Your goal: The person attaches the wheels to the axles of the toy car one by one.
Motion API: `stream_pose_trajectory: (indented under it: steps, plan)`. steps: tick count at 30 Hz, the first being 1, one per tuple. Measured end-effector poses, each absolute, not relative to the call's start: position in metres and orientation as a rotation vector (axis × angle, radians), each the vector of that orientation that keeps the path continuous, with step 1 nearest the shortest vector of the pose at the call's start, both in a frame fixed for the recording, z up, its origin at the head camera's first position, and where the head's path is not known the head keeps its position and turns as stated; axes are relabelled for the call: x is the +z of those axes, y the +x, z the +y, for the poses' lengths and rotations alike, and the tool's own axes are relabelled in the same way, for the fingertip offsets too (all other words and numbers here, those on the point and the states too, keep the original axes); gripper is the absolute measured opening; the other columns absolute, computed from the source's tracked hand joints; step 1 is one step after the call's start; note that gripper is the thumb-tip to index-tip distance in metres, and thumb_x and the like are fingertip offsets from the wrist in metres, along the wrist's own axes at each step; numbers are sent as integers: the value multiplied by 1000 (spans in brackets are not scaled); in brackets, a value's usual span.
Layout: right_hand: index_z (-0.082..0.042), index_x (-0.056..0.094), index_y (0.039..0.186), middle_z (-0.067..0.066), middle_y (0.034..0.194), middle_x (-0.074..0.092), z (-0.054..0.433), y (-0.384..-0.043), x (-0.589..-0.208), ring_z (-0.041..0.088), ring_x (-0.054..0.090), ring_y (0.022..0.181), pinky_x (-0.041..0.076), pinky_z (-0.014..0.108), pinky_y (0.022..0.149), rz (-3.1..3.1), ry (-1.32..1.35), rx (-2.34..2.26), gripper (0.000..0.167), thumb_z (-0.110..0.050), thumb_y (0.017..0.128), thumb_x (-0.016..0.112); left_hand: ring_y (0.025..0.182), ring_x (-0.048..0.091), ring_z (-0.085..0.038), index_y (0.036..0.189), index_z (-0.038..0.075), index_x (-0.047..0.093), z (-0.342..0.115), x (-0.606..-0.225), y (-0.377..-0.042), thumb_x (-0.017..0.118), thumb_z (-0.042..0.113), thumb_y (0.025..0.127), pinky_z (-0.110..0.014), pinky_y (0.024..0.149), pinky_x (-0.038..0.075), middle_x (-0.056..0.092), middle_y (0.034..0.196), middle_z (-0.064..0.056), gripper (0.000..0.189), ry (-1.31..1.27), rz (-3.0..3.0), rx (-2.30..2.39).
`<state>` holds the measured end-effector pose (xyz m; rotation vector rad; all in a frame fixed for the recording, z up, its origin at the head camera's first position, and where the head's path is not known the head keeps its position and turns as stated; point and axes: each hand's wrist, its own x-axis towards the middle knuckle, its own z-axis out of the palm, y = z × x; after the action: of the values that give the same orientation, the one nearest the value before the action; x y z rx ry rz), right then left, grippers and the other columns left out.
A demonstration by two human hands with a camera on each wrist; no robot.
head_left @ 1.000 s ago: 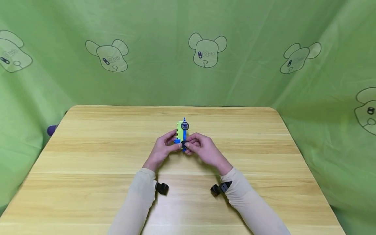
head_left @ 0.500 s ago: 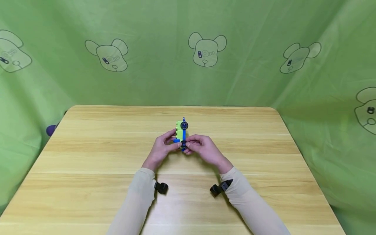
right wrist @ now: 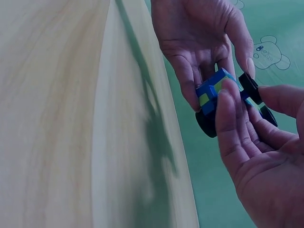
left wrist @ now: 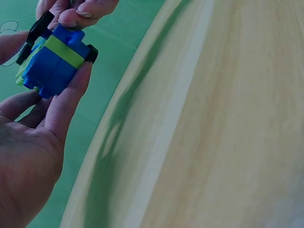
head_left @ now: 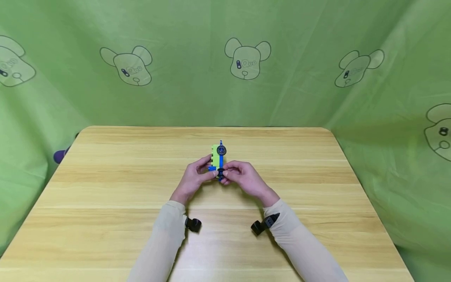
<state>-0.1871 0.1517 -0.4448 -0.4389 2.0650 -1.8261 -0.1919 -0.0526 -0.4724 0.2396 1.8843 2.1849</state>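
Note:
A small toy car of lime green and blue building blocks is held over the table, on its side with black wheels facing up. My left hand grips its near end from the left; in the left wrist view the fingers reach around the blue and green block end. With thumb and fingers, my right hand pinches the near wheel from the right. The far wheel is uncovered. In the right wrist view the right fingers hide part of the car's blue body.
A wood-grain table lies beneath both forearms. Behind and beside it hangs a green curtain with bear-head outlines. Something purple sticks out beyond the table's left edge. Each wrist wears a black camera.
Hardly anything differs. Both hands keep their hold on the toy car, and the view shifts very slightly.

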Motion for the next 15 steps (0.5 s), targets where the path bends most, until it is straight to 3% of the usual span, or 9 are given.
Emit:
stream_pose_trajectory:
  steps: [7, 15]
  plan:
    - [15, 57, 112, 22, 95, 69, 152, -187, -445, 35, 68, 86, 57, 45, 83, 2113, -448, -1786, 21, 0, 98, 56, 128, 48, -32, 147, -2, 38, -52, -475, -193, 71, 0, 87, -33, 104, 43, 48, 140, -22, 68, 252, 1898, 2171]
    - [12, 58, 109, 19, 92, 69, 148, -189, -447, 28, 69, 81, 59, 38, 78, 2129, -426, -1844, 16, 1, 97, 58, 127, 49, -28, 147, -1, 40, -53, -471, -194, 71, -1, 86, -33, 107, 40, 51, 137, -19, 69, 294, 1920, 2183]
